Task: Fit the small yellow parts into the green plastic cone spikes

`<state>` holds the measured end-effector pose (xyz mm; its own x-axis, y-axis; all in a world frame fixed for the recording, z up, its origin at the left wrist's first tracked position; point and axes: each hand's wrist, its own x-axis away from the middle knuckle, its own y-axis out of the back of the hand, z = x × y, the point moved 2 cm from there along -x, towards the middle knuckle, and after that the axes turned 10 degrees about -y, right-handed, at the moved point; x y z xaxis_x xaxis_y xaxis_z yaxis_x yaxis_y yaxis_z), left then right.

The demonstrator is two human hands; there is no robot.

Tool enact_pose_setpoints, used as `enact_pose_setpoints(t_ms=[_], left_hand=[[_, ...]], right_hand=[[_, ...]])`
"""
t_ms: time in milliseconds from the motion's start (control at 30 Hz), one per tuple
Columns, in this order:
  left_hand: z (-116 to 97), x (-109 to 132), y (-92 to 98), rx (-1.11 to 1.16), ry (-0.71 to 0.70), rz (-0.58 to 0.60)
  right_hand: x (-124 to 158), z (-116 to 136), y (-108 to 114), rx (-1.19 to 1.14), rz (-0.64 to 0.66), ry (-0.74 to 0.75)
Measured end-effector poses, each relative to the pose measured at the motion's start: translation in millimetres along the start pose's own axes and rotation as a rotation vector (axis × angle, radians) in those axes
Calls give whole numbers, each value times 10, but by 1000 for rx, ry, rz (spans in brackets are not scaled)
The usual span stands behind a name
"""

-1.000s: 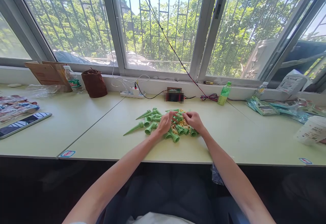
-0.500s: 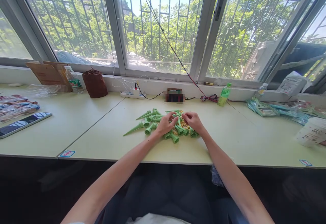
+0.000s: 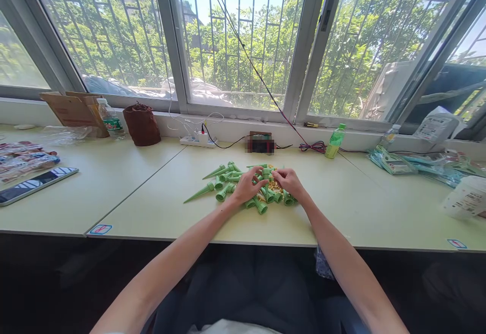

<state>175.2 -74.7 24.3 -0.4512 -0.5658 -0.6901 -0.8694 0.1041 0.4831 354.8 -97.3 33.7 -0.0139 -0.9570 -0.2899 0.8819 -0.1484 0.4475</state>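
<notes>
My left hand [image 3: 246, 186] curls its thumb and fingers around a green plastic watering spike [image 3: 266, 176], which stands point down between my hands. On its right, my right hand [image 3: 289, 180] is closed in a pinch beside the spike's upper end; what its fingertips hold, if anything, is too small to make out. More green spikes lie in a loose heap around and under both hands, among them a long pointed one [image 3: 199, 192] at the left and an open-ended one [image 3: 261, 206] in front. Small yellow pieces [image 3: 274, 185] are scattered among them, partly hidden by my hands.
A phone [image 3: 38, 186] and packaged items lie at the left. Along the window stand a brown bag [image 3: 142, 124], a power strip [image 3: 198, 140] and a green bottle [image 3: 334, 141]. A white tub [image 3: 466, 197] and plastic packets [image 3: 413, 166] are at the right.
The spike between my hands now shows more fully, its wide end up. My left thumb has shifted slightly down and right, while my right hand has hardly moved.
</notes>
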Motion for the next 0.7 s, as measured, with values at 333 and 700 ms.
enact_pose_setpoints(t_ms=[333, 700], left_hand=[[-35, -9, 2, 16, 12, -37], [17, -7, -38, 9, 25, 19]], right_hand=[[-9, -9, -2, -114, -56, -20], [5, 18, -14, -203, 31, -24]])
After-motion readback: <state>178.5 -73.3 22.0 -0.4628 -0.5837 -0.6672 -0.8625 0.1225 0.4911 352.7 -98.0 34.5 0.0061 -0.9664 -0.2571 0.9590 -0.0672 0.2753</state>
